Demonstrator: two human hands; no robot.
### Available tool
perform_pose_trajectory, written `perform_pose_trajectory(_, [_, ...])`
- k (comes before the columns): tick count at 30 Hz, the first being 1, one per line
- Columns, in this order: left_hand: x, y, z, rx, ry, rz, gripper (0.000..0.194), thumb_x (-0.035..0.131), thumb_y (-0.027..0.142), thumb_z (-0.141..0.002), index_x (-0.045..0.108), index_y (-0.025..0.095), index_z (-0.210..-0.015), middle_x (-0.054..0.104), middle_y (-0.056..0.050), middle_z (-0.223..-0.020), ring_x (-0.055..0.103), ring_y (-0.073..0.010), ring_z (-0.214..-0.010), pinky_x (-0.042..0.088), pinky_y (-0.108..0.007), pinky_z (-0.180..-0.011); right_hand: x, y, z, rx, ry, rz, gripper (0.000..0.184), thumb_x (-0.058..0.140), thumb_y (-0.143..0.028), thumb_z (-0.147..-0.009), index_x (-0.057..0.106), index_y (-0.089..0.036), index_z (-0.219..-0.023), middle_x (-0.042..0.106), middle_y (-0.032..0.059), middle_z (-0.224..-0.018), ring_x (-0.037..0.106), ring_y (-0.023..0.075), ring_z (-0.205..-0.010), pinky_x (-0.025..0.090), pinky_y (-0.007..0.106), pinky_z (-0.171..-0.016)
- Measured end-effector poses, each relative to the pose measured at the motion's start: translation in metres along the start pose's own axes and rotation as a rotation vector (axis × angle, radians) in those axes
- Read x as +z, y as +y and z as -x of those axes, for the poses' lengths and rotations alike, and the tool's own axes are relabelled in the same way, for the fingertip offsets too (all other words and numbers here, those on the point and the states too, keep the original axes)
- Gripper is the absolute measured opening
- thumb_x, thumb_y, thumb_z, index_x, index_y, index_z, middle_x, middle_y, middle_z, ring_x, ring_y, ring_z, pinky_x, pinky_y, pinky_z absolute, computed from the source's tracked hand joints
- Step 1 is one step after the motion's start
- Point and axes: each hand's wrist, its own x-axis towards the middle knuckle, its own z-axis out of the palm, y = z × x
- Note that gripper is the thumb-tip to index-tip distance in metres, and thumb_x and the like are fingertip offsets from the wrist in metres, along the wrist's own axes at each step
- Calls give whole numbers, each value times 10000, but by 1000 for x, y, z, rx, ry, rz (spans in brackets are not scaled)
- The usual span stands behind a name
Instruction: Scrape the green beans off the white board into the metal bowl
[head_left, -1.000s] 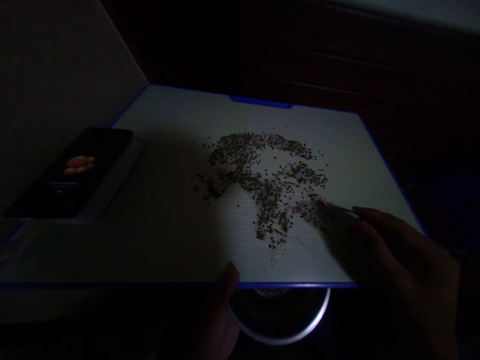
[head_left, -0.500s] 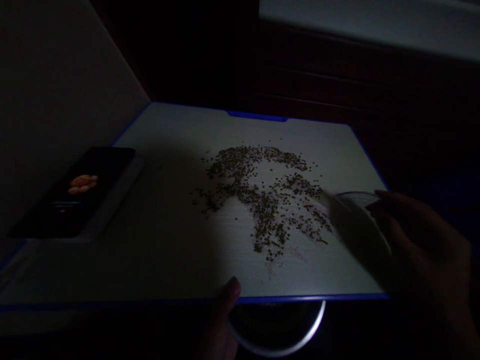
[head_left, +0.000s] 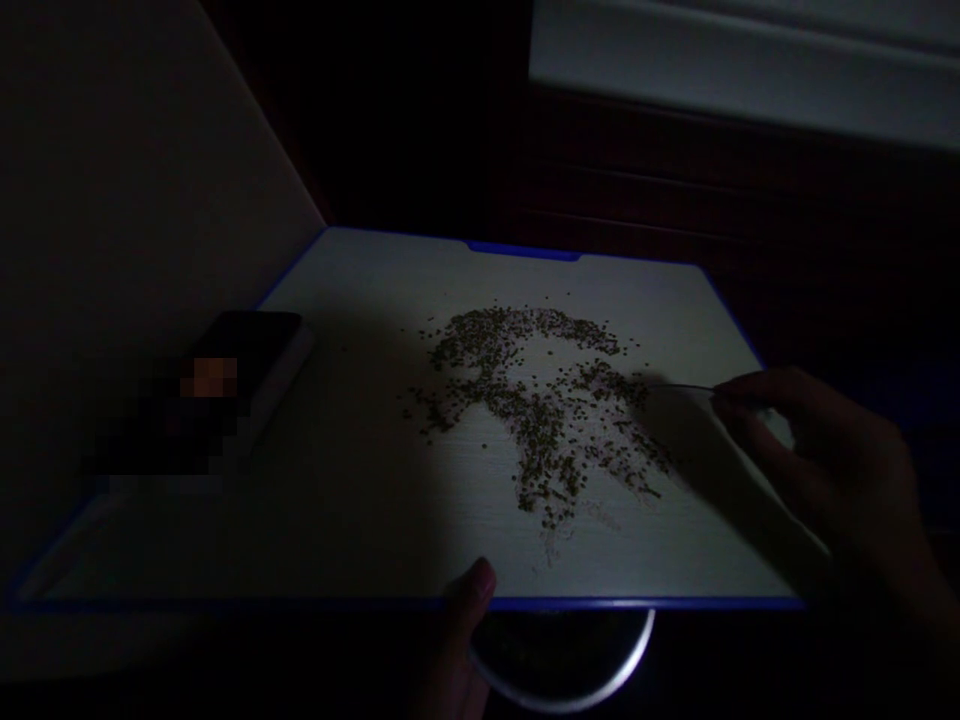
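The half-closed right hand (head_left: 832, 450) grips a thin pale scraper (head_left: 720, 440) against small dark seeds (head_left: 540, 420) on a blue-edged white board (head_left: 645, 603), steadied by the left hand (head_left: 457, 640) hooked over its edge above a steel bowl (head_left: 592, 695).

Dim home kitchen, blue-rimmed cutting board (head_left: 637, 290), steel bowl (head_left: 646, 640)

Bare right hand (head_left: 832, 450), slender fingers (head_left: 757, 385), bare left hand (head_left: 457, 640), rounded thumbnail (head_left: 485, 577), both dim in shadow
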Motion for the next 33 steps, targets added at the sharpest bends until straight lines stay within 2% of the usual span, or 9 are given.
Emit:
perform_pose_trajectory(5, [20,1,9,24,90,13,783,954,396,-798,684,289,-1524,822,-100,-1414,472,-410,-1603,351,-611,-1338,11,10,5,95,44,-78,218,743,-474,-954,785,-261,-933,799,33,-906,733,217,-815,551,330,-695])
perform_pose_trajectory(7, [26,-1,7,89,136,9,790,939,393,-802,663,326,-1540,807,-81,-1447,491,-419,-1592,329,-638,-1343,13,16,7,112,96,-92,242,749,-496,-957,780,-257,-964,805,39,-929,744,222,-833,566,347,-740])
perform_pose_trajectory(10, [31,-2,3,74,191,2,802,912,387,-817,632,312,-1565,799,-86,-1463,492,-427,-1592,255,-659,-1365,16,23,7,145,118,-136,255,774,-523,-949,781,-270,-985,808,36,-939,753,229,-829,586,363,-755])
perform_pose_trajectory(13, [37,0,3,84,124,49,771,864,353,-849,629,242,-1575,809,-114,-1438,488,-419,-1595,273,-635,-1370,19,25,5,170,100,-171,239,779,-534,-950,787,-298,-989,816,44,-952,760,247,-825,604,368,-716])
perform_pose_trajectory(15, [39,1,5,92,83,51,727,849,353,-882,641,264,-1573,828,-91,-1401,533,-393,-1569,322,-594,-1363,20,26,4,179,95,-185,238,777,-542,-948,788,-309,-992,825,50,-969,767,256,-839,617,373,-715])
perform_pose_trajectory(17, [40,3,7,88,54,44,721,848,360,-906,631,281,-1588,839,-76,-1379,565,-375,-1547,333,-570,-1363,21,28,3,184,102,-196,258,783,-545,-937,787,-294,-996,830,50,-981,775,256,-859,630,378,-752])
perform_pose_trajectory(20, [38,4,5,79,18,55,699,811,324,-949,608,228,-1611,847,-107,-1353,613,-375,-1502,337,-563,-1362,21,30,2,187,113,-209,307,780,-547,-926,784,-249,-997,827,49,-963,777,245,-858,629,374,-780])
perform_pose_trajectory(28, [40,10,6,139,-42,-26,651,804,257,-977,607,109,-1580,843,-166,-1337,725,-378,-1374,397,-563,-1334,21,34,-2,176,96,-225,284,755,-508,-929,783,-233,-998,824,45,-948,770,234,-851,600,367,-787])
perform_pose_trajectory(33, [40,14,9,123,-28,-44,674,811,267,-981,580,82,-1586,848,-164,-1329,693,-356,-1420,354,-530,-1359,25,35,-2,164,42,-214,323,727,-523,-940,791,-216,-1018,840,76,-992,779,256,-894,608,390,-818])
